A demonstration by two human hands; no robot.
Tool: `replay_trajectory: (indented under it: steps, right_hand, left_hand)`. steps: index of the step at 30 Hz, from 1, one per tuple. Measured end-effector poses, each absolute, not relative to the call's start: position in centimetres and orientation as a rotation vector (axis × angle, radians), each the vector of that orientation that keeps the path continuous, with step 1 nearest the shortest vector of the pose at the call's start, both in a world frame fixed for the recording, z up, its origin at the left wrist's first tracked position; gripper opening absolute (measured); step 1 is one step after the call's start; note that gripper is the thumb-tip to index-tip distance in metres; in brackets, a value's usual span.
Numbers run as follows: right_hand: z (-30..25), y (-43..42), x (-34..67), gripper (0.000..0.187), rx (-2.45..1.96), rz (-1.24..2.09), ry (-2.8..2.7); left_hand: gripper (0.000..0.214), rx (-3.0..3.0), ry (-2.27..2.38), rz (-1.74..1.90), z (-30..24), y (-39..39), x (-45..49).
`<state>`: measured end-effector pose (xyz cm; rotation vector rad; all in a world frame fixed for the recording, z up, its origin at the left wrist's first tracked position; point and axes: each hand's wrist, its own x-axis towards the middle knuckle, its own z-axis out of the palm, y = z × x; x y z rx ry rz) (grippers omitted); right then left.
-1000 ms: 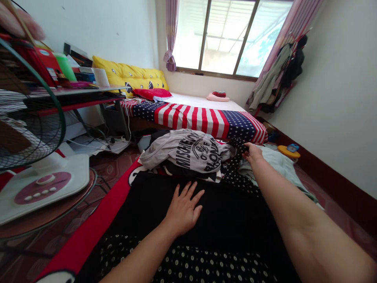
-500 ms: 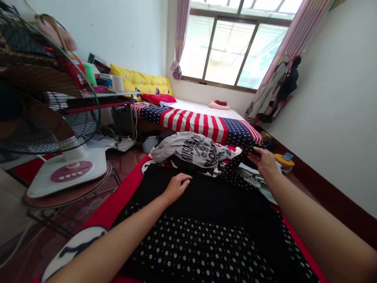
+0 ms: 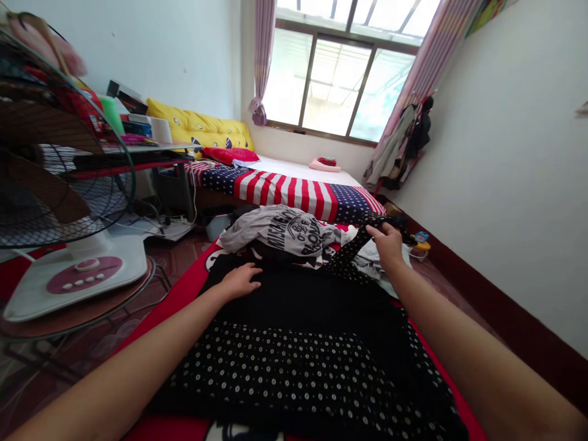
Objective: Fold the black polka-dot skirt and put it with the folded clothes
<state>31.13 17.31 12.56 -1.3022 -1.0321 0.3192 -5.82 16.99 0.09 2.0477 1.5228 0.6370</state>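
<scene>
A black garment with a pattern of small pale dots lies spread over a red blanket. My left hand rests on its plain black upper part, fingers stretched out. At the garment's far right side, my right hand grips a dotted strip of it and holds that part lifted off the bed. Just beyond lies a crumpled grey shirt with black lettering. Some light-coloured clothes sit under and beside the raised strip.
An electric fan stands on a round stool at the left, near a cluttered desk. Farther back is a bed with a stars-and-stripes cover. Clothes hang on a rack at the right wall, above a yellow-lidded container.
My left hand has slid left across the black cloth, and its fingers are more spread. My right hand still holds the dotted strip, now raised a little higher. The camera view has turned right.
</scene>
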Motion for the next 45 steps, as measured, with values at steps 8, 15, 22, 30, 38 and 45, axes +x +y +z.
replay_trajectory:
  steps: [8, 15, 22, 30, 38, 45]
  right_hand:
    - [10.0, 8.5, 19.5, 0.035, -1.300, -0.091, -2.337]
    - [2.1, 3.4, 19.3, 0.018, -1.295, 0.312, -2.319]
    - [0.1, 8.0, 29.1, 0.027, -1.675, -0.108, -1.783]
    - [-1.3, 10.6, 36.4, 0.037, -1.959, -0.168, -1.479]
    - [-1.3, 10.0, 37.9, 0.020, -1.885, -0.080, -1.400]
    - [0.2, 8.3, 37.8, 0.019, -1.726, 0.081, -1.492]
  left_hand:
    - [0.069, 1.387, 1.091, 1.253, 5.6, 13.3, -2.5]
    - [0.079, 1.731, 1.324, 0.888, 0.0, 11.4, -3.9]
    - [0.081, 2.188, 1.517, 0.644, -0.7, 10.9, -2.3]
    - [0.043, 2.043, 1.585, 0.707, -0.8, 13.3, -2.0]
    - [0.033, 2.195, 1.299, 1.215, 7.1, 13.0, -3.8]
    - [0.038, 2.532, 1.423, 0.740, 9.4, 14.1, -7.2]
